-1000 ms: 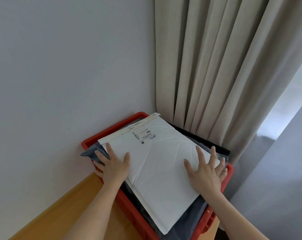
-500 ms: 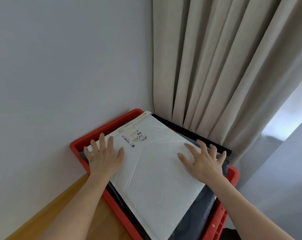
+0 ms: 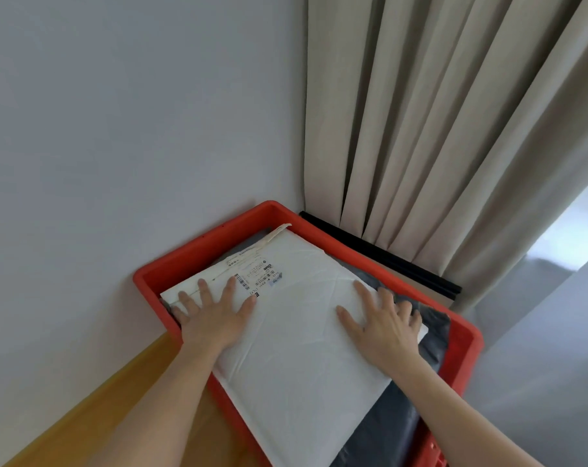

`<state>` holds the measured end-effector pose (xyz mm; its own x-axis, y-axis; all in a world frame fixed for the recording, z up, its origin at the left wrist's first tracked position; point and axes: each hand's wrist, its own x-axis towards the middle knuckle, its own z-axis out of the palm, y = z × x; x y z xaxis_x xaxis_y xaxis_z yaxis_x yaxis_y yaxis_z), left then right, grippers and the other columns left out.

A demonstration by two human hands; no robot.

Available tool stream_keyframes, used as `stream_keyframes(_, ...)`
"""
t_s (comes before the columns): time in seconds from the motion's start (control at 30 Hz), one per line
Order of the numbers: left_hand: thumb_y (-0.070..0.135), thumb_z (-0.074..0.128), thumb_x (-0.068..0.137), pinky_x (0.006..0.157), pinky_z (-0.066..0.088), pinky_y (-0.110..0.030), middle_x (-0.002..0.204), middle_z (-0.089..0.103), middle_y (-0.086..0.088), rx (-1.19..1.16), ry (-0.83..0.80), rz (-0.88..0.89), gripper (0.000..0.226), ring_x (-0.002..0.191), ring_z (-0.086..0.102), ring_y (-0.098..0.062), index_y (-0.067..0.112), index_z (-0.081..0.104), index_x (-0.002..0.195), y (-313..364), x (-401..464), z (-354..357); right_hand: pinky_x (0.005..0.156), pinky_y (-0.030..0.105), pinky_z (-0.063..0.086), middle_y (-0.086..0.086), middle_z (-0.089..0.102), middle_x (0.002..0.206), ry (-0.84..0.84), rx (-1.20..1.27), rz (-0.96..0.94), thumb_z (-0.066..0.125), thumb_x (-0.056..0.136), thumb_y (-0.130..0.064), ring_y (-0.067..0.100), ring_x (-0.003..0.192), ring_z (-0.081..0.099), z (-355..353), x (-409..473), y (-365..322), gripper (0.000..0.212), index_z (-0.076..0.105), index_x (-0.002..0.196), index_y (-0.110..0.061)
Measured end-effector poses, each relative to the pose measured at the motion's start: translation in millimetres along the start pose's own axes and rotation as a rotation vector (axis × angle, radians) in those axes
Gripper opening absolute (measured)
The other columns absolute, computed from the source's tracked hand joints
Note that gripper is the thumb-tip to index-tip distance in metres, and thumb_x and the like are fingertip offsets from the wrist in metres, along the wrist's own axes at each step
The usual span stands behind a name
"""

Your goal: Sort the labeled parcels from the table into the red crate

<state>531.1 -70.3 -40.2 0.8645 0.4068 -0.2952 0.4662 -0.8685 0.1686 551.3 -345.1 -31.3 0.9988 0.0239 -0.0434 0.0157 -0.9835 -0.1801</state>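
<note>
A large white padded parcel [image 3: 296,335] with a printed barcode label [image 3: 259,276] lies flat inside the red crate [image 3: 198,251], on top of a dark grey plastic mailer [image 3: 434,335]. My left hand [image 3: 215,315] presses flat on the parcel's left end, fingers spread, its outer fingers at the crate's left rim. On the parcel's right edge my right hand [image 3: 383,325] lies flat too, with its fingertips reaching over onto the grey mailer. Neither hand curls round anything.
The crate sits in a corner against a pale wall [image 3: 117,129], with beige curtains [image 3: 437,112] behind it. A black bar [image 3: 380,252] runs along the crate's far side. A wooden table edge [image 3: 94,409] shows at the lower left.
The white parcel has slid further into the crate and now lies lower and flatter. Both hands moved with it, staying flat on its two ends.
</note>
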Motion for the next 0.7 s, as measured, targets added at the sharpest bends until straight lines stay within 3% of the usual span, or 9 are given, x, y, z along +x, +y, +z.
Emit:
stream_keyframes(0.1, 0.076, 0.007, 0.088, 0.113, -0.01, -0.065, 0.161, -0.018, -0.016, -0.047, -0.023, -0.058, 0.076, 0.142, -0.016, -0.052, 0.041, -0.009, 0.153, 11, -4, 13, 0.115, 0.05, 0.016, -0.004, 0.025, 0.15, 0.055, -0.035, -0.104, 0.018, 0.09, -0.072, 0.028, 0.134, 0.025, -3, 13, 9, 0.066, 0.016, 0.149, -0.043)
stream_keyframes(0.2, 0.072, 0.01, 0.091, 0.112, -0.009, -0.067, 0.159, -0.023, -0.015, -0.104, 0.036, -0.088, 0.072, 0.142, -0.019, -0.049, 0.04, -0.009, 0.153, 21, -6, 12, 0.115, 0.047, 0.017, -0.005, 0.022, 0.155, -0.066, -0.045, -0.162, 0.016, 0.093, -0.067, 0.024, 0.137, 0.022, 4, 18, 20, 0.064, 0.014, 0.151, -0.039)
stream_keyframes(0.37, 0.076, 0.01, 0.088, 0.11, -0.01, -0.068, 0.158, -0.028, -0.011, -0.116, 0.137, -0.048, 0.078, 0.142, -0.024, -0.047, 0.037, -0.01, 0.153, 27, -17, 0, 0.118, 0.054, 0.01, -0.003, 0.003, 0.162, -0.14, -0.002, -0.098, 0.015, 0.089, -0.073, 0.032, 0.146, 0.007, 1, 10, 27, 0.067, 0.006, 0.15, -0.047)
stream_keyframes(0.53, 0.084, 0.019, 0.082, 0.111, -0.012, -0.064, 0.156, -0.034, -0.009, -0.211, 0.048, -0.004, 0.091, 0.14, -0.031, -0.046, 0.038, -0.014, 0.152, 17, -23, 4, 0.117, 0.06, -0.002, -0.012, -0.017, 0.159, -0.216, 0.129, 0.0, 0.019, 0.069, -0.092, 0.03, 0.147, -0.017, 5, -26, 30, 0.085, -0.003, 0.144, -0.059)
stream_keyframes(0.7, 0.085, 0.02, 0.081, 0.11, -0.013, -0.066, 0.152, -0.039, -0.012, -0.216, -0.052, -0.015, 0.093, 0.138, -0.035, -0.045, 0.038, -0.022, 0.15, 16, -17, 12, 0.116, 0.063, -0.002, -0.009, -0.025, 0.158, -0.276, 0.105, -0.023, 0.023, 0.069, -0.091, 0.033, 0.145, -0.024, 19, -24, 29, 0.088, -0.006, 0.145, -0.057)
